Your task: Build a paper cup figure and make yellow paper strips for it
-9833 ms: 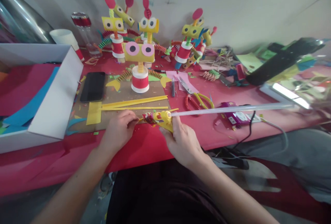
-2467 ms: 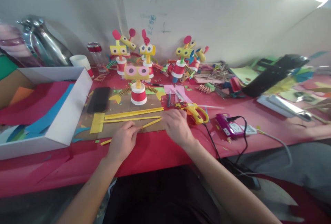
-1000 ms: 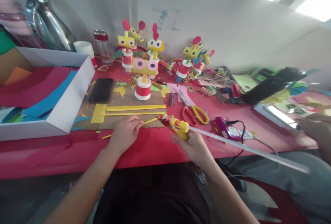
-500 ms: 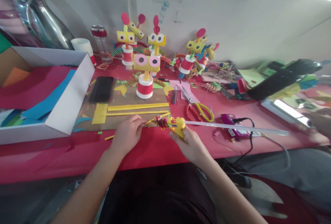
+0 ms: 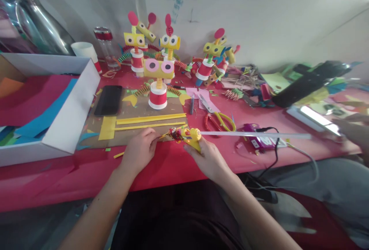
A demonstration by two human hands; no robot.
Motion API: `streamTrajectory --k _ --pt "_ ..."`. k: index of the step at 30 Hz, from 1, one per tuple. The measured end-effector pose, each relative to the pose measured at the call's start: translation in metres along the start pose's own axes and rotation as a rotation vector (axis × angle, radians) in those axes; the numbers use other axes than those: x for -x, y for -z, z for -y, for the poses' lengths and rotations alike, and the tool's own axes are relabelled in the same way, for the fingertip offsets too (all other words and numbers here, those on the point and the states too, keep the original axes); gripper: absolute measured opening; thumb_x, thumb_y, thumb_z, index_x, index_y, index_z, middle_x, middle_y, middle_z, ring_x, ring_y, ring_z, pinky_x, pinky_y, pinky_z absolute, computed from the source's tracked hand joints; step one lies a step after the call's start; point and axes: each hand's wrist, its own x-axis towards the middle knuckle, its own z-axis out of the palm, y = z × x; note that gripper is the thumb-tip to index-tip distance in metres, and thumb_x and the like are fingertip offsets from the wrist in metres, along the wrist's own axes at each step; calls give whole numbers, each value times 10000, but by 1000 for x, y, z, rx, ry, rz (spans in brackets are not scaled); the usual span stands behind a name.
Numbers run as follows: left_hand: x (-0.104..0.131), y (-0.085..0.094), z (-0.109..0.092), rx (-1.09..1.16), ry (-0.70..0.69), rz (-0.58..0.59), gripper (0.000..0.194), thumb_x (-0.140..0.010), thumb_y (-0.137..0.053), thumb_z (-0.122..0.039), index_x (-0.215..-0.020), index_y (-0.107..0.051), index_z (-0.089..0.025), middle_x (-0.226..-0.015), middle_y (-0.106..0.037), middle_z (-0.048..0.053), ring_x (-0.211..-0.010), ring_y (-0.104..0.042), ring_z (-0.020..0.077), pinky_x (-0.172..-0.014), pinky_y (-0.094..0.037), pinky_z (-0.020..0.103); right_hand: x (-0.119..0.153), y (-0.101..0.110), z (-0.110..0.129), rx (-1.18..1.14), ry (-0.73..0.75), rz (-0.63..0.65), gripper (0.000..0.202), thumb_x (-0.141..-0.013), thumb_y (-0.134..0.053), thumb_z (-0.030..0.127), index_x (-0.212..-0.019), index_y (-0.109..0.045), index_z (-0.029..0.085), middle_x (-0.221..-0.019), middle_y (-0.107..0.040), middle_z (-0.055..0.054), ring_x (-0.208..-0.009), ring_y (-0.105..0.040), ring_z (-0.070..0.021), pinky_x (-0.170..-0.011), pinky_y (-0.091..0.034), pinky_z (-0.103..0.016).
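Note:
My right hand [image 5: 211,157] is wrapped round a yellow hot glue gun [image 5: 194,136]. From its back a long clear glue stick [image 5: 256,134] reaches to the right. The gun's nozzle end, mottled red and white, points left at the fingers of my left hand [image 5: 141,148]. Those fingers are pinched on a thin yellow paper strip [image 5: 163,135], whose end lies at the nozzle. Behind my hands, more yellow paper strips [image 5: 151,119] and a wider yellow piece [image 5: 107,128] lie on a cardboard sheet [image 5: 135,136].
A paper-cup robot figure [image 5: 158,95] stands on the cardboard; several others stand by the wall. A phone [image 5: 108,100], scissors [image 5: 219,121] and a purple box with cables [image 5: 259,138] lie around. A white box of coloured paper [image 5: 77,105] is at left; a co-worker's hand [image 5: 353,129] at right.
The whole view has shifted slightly, so things sit a little further left. Both hands keep their hold on the glue gun and the paper strip.

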Motion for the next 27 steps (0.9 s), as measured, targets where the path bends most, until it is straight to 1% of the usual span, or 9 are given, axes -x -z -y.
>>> streamTrajectory --k 6,12,18,23,27 --pt "0 0 1 -14 -14 -3 223 -928 -481 -164 -1006 -690 -166 -981 -668 68 -902 -631 213 -783 -499 331 -1 2 2 31 -28 3 307 -910 -517 420 -1078 -598 175 -887 -708 -91 -744 -640 -249 -605 -366 -283" --pt "0 -1 1 -16 -13 -2 219 -916 -487 -150 -1003 -687 -175 -962 -658 59 -869 -628 203 -755 -491 322 -2 8 5 30 -51 16 302 -914 -523 415 -1081 -599 175 -941 -716 -106 -839 -663 -274 -650 -395 -292" --pt "0 0 1 -23 -18 -10 222 -921 -487 -158 -1005 -692 -172 -963 -662 54 -867 -625 200 -756 -489 322 -2 11 -1 63 -48 -15 351 -919 -514 434 -1153 -583 181 -976 -721 -115 -843 -666 -289 -645 -393 -302" --pt "0 -1 2 -39 -26 -10 227 -924 -483 -167 -1011 -693 -169 -957 -661 55 -857 -625 202 -749 -490 324 -5 14 -5 78 -55 -38 344 -919 -524 419 -1175 -571 195 -1009 -719 -113 -903 -669 -296 -673 -404 -304" --pt "0 -1 2 -27 -19 -16 226 -928 -485 -179 -1013 -695 -172 -963 -662 54 -872 -633 201 -774 -498 327 -6 17 -9 112 -59 -58 341 -919 -519 430 -1169 -575 204 -985 -721 -111 -855 -672 -288 -653 -396 -304"
